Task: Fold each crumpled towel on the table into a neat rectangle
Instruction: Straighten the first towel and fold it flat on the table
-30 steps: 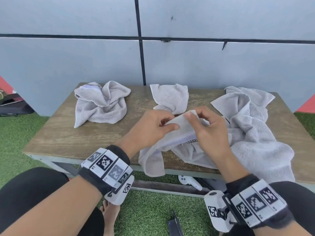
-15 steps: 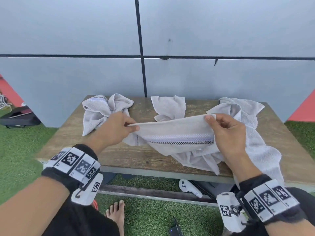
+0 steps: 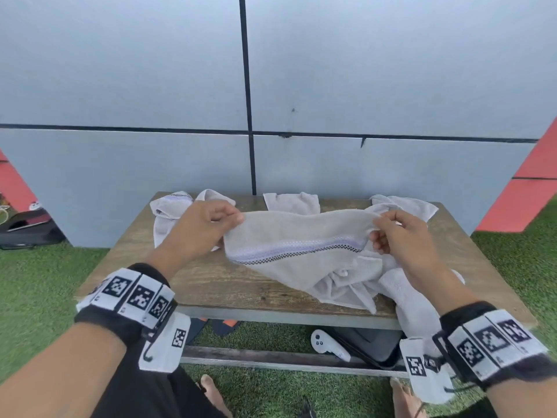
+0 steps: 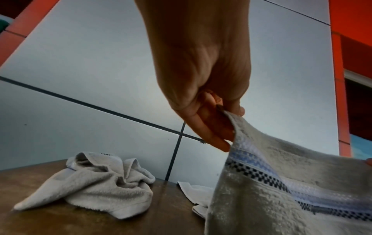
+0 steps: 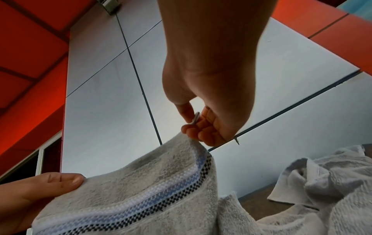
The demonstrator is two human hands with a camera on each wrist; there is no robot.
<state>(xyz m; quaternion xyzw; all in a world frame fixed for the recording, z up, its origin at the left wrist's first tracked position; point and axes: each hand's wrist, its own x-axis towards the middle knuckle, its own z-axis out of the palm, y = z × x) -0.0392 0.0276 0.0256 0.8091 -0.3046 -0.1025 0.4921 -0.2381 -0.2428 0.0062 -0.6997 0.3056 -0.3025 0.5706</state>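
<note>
Towel (image 3: 297, 236) top edge stretched above table (image 3: 211, 285), left hand (image 3: 200, 229) grip and right hand (image 3: 405, 236) grip pinching corners

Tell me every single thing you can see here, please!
striped towel: one, grey with a blue and black checked band, stretched between both hands above the table.
crumpled towels: three, grey, at the far left, far middle and right of the table.
table: one, brown wood, in front of the person.
wall: grey panels with dark seams, behind the table.
grass: green, on the ground around the table.
white controller: one, on the grass under the table.
left hand: pinches the towel's left corner.
right hand: pinches the right corner.
</note>
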